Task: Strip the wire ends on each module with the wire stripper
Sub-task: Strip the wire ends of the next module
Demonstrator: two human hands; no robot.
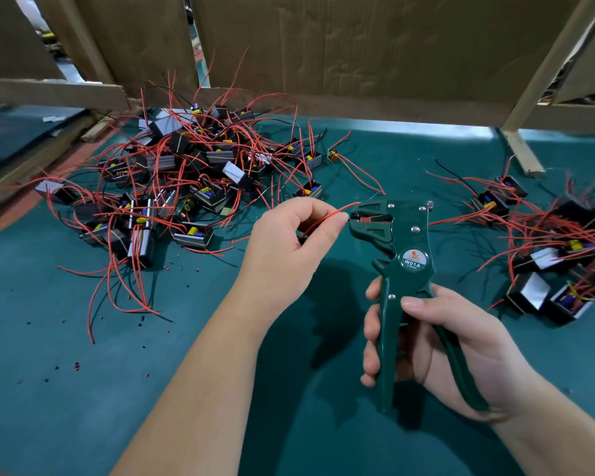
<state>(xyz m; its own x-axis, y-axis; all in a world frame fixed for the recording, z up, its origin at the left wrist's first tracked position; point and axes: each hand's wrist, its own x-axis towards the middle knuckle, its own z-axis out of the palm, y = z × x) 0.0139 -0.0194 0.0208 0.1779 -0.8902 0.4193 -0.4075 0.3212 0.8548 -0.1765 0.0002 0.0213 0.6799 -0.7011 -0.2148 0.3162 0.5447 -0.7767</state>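
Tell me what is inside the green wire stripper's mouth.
A short red wire end shows inside the wire stripper, beside the left hand. Its tip and the blades are hidden by the tool's head.

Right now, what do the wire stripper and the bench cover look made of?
Wire stripper: dark green matte body, likely painted metal or moulded plastic; bright silver rivets look like steel. Bench cover: teal, low sheen, probably a rubber or fabric mat.

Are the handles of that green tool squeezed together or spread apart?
Spread apart: on the wire stripper the two handles fork widely inside the right hand.
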